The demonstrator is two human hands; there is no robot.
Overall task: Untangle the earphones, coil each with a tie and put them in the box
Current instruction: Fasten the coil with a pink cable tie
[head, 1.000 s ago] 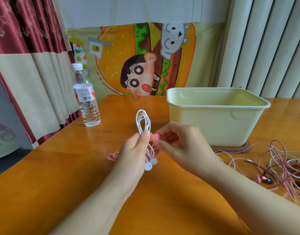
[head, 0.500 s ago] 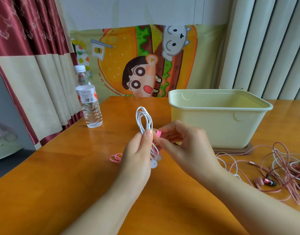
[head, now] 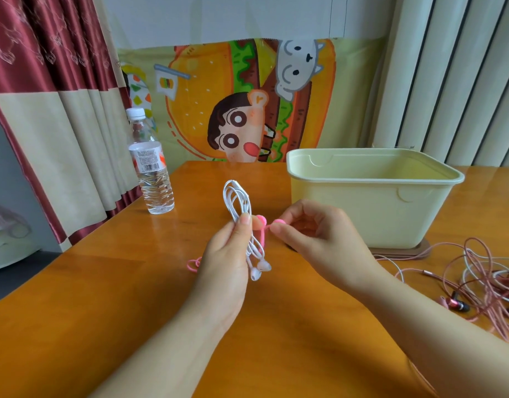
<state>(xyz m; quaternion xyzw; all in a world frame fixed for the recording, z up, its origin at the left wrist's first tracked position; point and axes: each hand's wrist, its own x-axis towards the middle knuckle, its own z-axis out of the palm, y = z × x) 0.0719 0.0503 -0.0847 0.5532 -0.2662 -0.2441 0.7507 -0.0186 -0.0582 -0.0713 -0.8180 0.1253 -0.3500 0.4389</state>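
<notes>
My left hand (head: 226, 258) grips a coiled pair of white earphones (head: 238, 201) at its middle, loops standing up and the two earbuds hanging below. A pink tie (head: 263, 228) runs around the coil; my right hand (head: 313, 239) pinches one round end of it beside the coil, and the tie's other round end sits by my left thumb. The pale yellow box (head: 371, 219) stands open behind my right hand. A tangle of pink and white earphones (head: 483, 280) lies on the table at the right. A second pink tie (head: 193, 265) lies on the table, partly behind my left hand.
A water bottle (head: 149, 168) stands at the table's left edge by red curtains. The orange wooden table (head: 89, 282) ends at the left with a drop. A cartoon cloth hangs behind the table. The box sits on a brown mat (head: 399, 251).
My right hand has drawn the tie's end out to the right of the coil, so both round ends now show. The coil stays held in my left hand.
</notes>
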